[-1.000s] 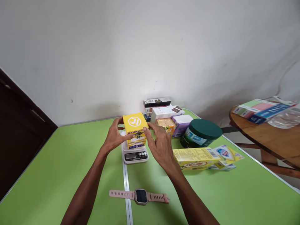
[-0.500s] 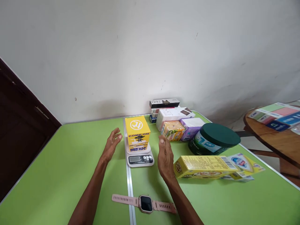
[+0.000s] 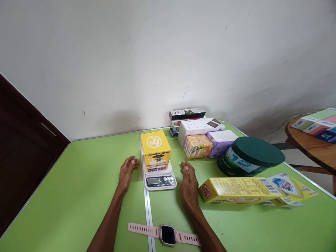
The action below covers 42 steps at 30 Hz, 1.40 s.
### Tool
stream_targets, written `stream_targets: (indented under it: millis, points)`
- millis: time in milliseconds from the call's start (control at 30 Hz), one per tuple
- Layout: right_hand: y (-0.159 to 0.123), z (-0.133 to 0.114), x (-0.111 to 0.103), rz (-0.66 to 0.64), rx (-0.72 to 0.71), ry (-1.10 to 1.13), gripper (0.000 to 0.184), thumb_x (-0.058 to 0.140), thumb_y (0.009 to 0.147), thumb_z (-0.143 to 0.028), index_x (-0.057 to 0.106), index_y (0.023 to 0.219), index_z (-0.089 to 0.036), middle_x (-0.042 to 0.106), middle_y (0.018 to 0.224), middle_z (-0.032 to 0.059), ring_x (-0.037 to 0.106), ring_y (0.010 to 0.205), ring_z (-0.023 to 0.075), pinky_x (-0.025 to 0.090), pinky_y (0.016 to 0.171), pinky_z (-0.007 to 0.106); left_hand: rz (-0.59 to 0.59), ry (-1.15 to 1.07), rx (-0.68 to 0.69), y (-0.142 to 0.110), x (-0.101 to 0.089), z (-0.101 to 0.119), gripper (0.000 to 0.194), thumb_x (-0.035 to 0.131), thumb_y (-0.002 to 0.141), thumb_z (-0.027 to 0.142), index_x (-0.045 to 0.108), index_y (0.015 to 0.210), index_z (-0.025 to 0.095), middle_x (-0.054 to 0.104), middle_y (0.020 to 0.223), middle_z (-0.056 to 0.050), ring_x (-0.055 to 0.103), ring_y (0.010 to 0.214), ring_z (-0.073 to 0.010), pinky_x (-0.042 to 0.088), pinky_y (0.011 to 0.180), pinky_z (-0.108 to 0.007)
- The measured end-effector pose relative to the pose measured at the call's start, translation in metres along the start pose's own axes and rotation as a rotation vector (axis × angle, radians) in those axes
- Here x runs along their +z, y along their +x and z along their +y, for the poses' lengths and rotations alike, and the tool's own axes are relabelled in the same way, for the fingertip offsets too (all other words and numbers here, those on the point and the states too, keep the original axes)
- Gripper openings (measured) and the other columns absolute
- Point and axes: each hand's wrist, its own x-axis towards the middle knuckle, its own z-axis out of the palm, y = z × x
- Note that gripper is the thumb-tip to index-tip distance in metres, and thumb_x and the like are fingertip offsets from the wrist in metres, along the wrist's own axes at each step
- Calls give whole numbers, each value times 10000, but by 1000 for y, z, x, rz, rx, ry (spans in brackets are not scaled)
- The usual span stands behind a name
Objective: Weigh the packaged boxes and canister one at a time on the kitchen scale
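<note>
A yellow cardboard box (image 3: 156,150) with "COME ON" printed on it stands upright on a white digital kitchen scale (image 3: 161,182). The scale's display looks dark. My left hand (image 3: 127,173) rests on the table just left of the scale, open, with loosely bent fingers and nothing in them. To the scale's right lies my right hand (image 3: 189,183), also open and free of any object, its fingers slightly curled and partly hidden behind the thumb. Neither hand touches the box. Close to my right forearm is a pink-strapped smartwatch (image 3: 168,235), laid flat with its screen dark.
Right of my right hand lies a long yellow box (image 3: 238,189), beside a yellow-and-white soap package (image 3: 288,187). Behind are a green tub (image 3: 252,155), tissue packs (image 3: 198,147) and stacked boxes (image 3: 201,127). A wooden table (image 3: 299,140) stands far right.
Both hands have let go of the yellow box, moved apart to either side and come down by the scale. The box stays on the scale. The view has shifted slightly.
</note>
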Motion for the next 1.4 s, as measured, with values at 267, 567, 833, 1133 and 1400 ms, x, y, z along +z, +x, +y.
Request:
stream_targets:
  millis: [267,567,833,1133,1400]
  points:
    - [-1,-8,-6,-61,-19,-12,834,381,958,-790,576,1437,-136,626,1469,209,564,1391,345,384,1202,534,-56,116,67,-13,1,5,798,713,854,699,542,1459,207,631,1420,-194,674,1239,-332,525,1087,-531]
    - [-7,-82,3,-246,-341,-141,639,397,1023,-658,633,1352,-165,646,1440,185,603,1322,315,471,1112,495,-332,466,293,17,43,70,1274,997,579,449,309,1630,238,372,1674,-200,367,1550,-415,299,1279,-593]
    - [-17,-116,45,-343,-428,-190,479,498,980,-660,636,1156,-237,744,1153,148,706,1037,343,557,844,451,-367,338,371,30,13,114,944,971,593,326,564,1430,172,655,1399,-168,632,1261,-364,507,1091,-517]
    - [-54,-97,229,-724,-417,44,592,512,987,-572,511,1444,-196,657,1361,180,650,1225,325,535,1028,506,-88,262,165,57,-149,117,859,988,535,253,634,1316,204,678,1409,-176,636,1328,-392,465,1155,-588]
    - [-76,-54,325,-822,-487,-29,681,471,989,-455,317,1587,-167,466,1565,212,460,1458,336,377,1224,577,123,137,97,75,-221,79,786,957,526,282,624,1234,205,769,1156,-130,725,1168,-361,565,1040,-560]
